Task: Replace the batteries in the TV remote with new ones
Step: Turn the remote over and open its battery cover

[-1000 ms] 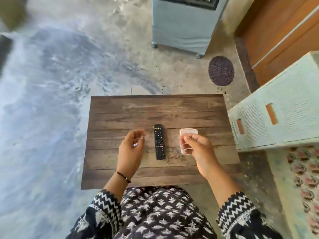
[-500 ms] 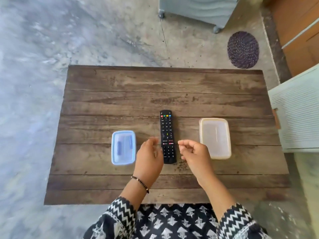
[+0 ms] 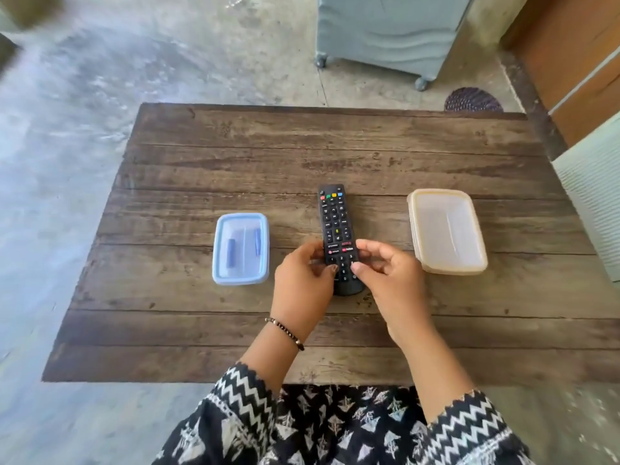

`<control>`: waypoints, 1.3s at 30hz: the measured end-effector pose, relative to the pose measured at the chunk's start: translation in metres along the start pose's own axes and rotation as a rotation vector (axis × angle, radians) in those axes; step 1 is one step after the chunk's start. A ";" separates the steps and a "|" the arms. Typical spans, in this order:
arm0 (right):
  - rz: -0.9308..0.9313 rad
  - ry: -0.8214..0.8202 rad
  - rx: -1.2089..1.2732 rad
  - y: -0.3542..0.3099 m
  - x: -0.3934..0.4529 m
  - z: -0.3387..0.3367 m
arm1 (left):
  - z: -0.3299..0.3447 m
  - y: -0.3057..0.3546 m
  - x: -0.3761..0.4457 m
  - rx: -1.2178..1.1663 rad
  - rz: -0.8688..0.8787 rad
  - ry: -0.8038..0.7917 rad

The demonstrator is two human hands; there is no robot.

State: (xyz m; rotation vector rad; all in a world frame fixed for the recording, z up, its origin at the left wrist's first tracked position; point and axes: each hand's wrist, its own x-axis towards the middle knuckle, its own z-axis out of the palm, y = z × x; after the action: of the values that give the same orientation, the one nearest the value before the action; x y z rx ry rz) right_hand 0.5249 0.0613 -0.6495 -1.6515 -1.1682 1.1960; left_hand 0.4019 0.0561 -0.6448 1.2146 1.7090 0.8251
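— Where's the long black button-faced TV remote (image 3: 338, 229)?

— Mid wooden plank table (image 3: 302, 156), face up — left hand (image 3: 303, 286) and right hand (image 3: 391, 280) pinch its near end.

— And around it?

— Left: blue-rimmed clear plastic box (image 3: 241, 249), two blue batteries (image 3: 230, 254) inside. Right: beige-rimmed plastic box (image 3: 447, 231).

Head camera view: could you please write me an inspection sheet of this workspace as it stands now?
Surface: wooden table, weathered planks.
Job's things: remote lies buttons up at the middle; blue box to its left holds two batteries; beige box to its right, contents cannot be told.
Clutter: nothing seen.
Grippers: left hand and right hand pinch the remote's near end from both sides; whether it is lifted cannot be told.
Cables: nothing seen.
Surroundings: concrete floor, wheeled grey unit beyond the table, round mat, pale slatted furniture at right.
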 end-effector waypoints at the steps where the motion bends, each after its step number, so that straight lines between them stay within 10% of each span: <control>1: -0.011 0.005 0.070 0.000 -0.006 0.000 | 0.000 -0.002 -0.004 -0.048 0.000 0.006; 13: -0.205 -0.065 0.192 -0.001 -0.070 0.012 | -0.013 -0.015 -0.051 -0.592 -0.116 -0.118; 22: -0.476 0.006 -0.196 0.000 -0.073 -0.010 | -0.002 -0.010 -0.056 -1.040 -0.212 -0.210; 39: -0.932 -0.016 -0.928 0.006 -0.075 -0.018 | 0.007 -0.013 -0.055 -0.921 -0.153 -0.238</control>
State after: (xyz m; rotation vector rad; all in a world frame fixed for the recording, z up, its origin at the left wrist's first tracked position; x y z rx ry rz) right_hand 0.5331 -0.0132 -0.6310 -1.3169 -2.3424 0.0322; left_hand 0.4123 0.0002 -0.6443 0.5095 0.9960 1.1343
